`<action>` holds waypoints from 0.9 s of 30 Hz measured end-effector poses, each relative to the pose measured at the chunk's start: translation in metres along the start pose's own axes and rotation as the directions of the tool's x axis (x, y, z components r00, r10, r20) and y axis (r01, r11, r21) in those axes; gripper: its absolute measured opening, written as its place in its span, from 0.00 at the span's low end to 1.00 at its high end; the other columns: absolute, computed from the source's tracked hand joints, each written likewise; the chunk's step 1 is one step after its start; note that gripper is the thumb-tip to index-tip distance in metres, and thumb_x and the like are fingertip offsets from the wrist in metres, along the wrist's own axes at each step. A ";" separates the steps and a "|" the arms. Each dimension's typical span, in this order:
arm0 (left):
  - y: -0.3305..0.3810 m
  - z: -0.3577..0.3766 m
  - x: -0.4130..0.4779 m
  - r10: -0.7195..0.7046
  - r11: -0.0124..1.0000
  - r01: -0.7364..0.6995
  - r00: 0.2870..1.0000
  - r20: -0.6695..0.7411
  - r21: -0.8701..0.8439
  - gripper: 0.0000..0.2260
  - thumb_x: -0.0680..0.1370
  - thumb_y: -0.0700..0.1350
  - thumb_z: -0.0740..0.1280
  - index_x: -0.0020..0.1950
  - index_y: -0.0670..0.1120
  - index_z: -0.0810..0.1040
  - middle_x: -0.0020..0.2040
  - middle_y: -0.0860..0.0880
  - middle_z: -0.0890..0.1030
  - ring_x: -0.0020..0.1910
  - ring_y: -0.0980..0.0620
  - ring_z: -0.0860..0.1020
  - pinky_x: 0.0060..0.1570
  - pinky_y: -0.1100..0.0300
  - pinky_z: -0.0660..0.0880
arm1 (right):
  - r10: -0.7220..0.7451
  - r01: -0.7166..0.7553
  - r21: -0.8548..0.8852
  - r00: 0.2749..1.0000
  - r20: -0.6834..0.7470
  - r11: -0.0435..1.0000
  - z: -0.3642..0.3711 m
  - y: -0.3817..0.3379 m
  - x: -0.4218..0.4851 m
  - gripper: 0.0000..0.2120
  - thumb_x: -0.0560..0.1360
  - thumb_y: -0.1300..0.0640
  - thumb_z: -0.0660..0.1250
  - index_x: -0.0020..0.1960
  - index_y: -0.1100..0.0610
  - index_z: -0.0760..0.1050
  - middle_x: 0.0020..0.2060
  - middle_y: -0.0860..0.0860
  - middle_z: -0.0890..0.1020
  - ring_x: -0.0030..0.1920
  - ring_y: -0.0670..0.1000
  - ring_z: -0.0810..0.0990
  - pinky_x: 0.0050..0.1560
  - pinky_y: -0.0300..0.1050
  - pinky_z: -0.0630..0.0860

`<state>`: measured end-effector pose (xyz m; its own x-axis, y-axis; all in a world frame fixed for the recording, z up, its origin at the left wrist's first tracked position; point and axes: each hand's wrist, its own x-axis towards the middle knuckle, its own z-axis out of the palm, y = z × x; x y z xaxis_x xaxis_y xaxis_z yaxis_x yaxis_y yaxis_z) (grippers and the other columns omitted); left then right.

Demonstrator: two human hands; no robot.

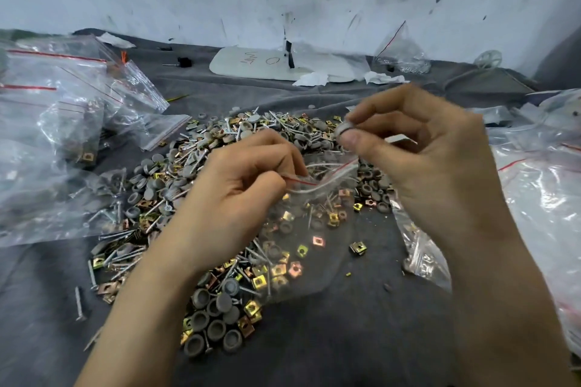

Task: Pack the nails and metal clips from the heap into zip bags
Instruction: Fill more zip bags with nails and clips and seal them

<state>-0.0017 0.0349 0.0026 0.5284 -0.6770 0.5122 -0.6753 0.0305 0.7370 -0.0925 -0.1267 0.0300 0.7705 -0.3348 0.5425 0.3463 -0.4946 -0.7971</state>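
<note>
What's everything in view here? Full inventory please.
heap: one, silver nails, gold clips, grey caps, centre
open bag: one, clear, red strip, over heap
cap: one, grey, above open bag
left bags: several, clear, left pile
right bags: several, clear, right edge
board: one, white, back centre
tissues: few, white, by board
cloth: one, dark grey, under everything
left hand: one, pinches open bag's rim
right hand: one, pinches cap

A heap [201, 185] of nails and clips is spread on the cloth [345, 339]. Over its right part a zip bag [314, 217] is held by the left hand [248, 179], and a cap [343, 130] by the right hand [418, 148] above it. The heap is flanked by a left bag pile [53, 122] and a right bag pile [540, 192]. A board [251, 64] is laid behind.
</note>
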 end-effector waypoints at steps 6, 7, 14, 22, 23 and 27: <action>0.003 0.001 0.000 0.045 0.999 -0.045 0.999 -0.012 -0.014 0.08 0.67 0.46 0.56 0.29 0.45 0.68 0.43 0.44 0.77 0.42 0.51 0.74 0.40 0.61 0.68 | 0.036 -0.018 -0.222 0.996 0.077 0.975 0.007 -0.003 0.000 0.06 0.69 0.53 0.75 0.45 0.46 0.83 0.39 0.39 0.82 0.43 0.40 0.79 0.43 0.36 0.73; 0.003 0.001 0.000 0.035 0.999 -0.035 0.999 -0.016 -0.014 0.09 0.67 0.46 0.57 0.29 0.43 0.68 0.43 0.44 0.77 0.43 0.50 0.75 0.41 0.62 0.68 | 0.028 -0.023 -0.170 0.999 0.026 0.985 0.005 -0.003 0.000 0.05 0.71 0.53 0.74 0.46 0.46 0.83 0.39 0.40 0.83 0.42 0.41 0.80 0.42 0.37 0.76; 0.001 -0.012 -0.002 0.036 0.999 -0.038 0.991 -0.129 -0.014 0.07 0.67 0.41 0.58 0.30 0.42 0.69 0.44 0.44 0.78 0.46 0.48 0.75 0.43 0.63 0.69 | 0.388 -0.374 -0.204 0.921 0.035 0.905 0.016 0.049 0.006 0.07 0.74 0.58 0.71 0.41 0.47 0.79 0.38 0.45 0.82 0.40 0.45 0.79 0.38 0.34 0.72; -0.004 -0.019 -0.002 0.084 0.996 -0.080 0.986 -0.146 0.029 0.09 0.67 0.43 0.55 0.31 0.40 0.69 0.44 0.44 0.78 0.45 0.50 0.75 0.45 0.63 0.68 | 0.472 -0.246 -0.488 0.776 0.418 0.837 0.065 0.084 -0.008 0.08 0.69 0.61 0.75 0.41 0.50 0.79 0.40 0.49 0.80 0.41 0.49 0.79 0.47 0.45 0.77; -0.004 -0.020 -0.003 0.083 0.996 -0.079 0.986 -0.143 0.032 0.08 0.67 0.43 0.55 0.31 0.41 0.69 0.44 0.43 0.78 0.45 0.51 0.75 0.44 0.64 0.68 | 0.451 -0.200 -0.519 0.789 0.418 0.831 0.067 0.084 -0.009 0.07 0.70 0.62 0.73 0.42 0.50 0.79 0.42 0.49 0.81 0.43 0.51 0.79 0.49 0.47 0.78; -0.004 -0.021 -0.004 0.070 0.997 -0.063 0.989 -0.129 0.054 0.08 0.67 0.44 0.56 0.31 0.42 0.69 0.43 0.45 0.78 0.44 0.53 0.75 0.44 0.66 0.68 | 0.391 -0.120 -0.567 0.836 0.385 0.815 0.068 0.083 -0.010 0.03 0.73 0.60 0.69 0.46 0.56 0.81 0.43 0.52 0.83 0.44 0.53 0.81 0.50 0.50 0.79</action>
<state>0.0098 0.0523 0.0068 0.5419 -0.5731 0.6147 -0.7340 0.0336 0.6784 -0.0349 -0.1103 -0.0596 0.9856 -0.1643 0.0401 -0.1133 -0.8176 -0.5646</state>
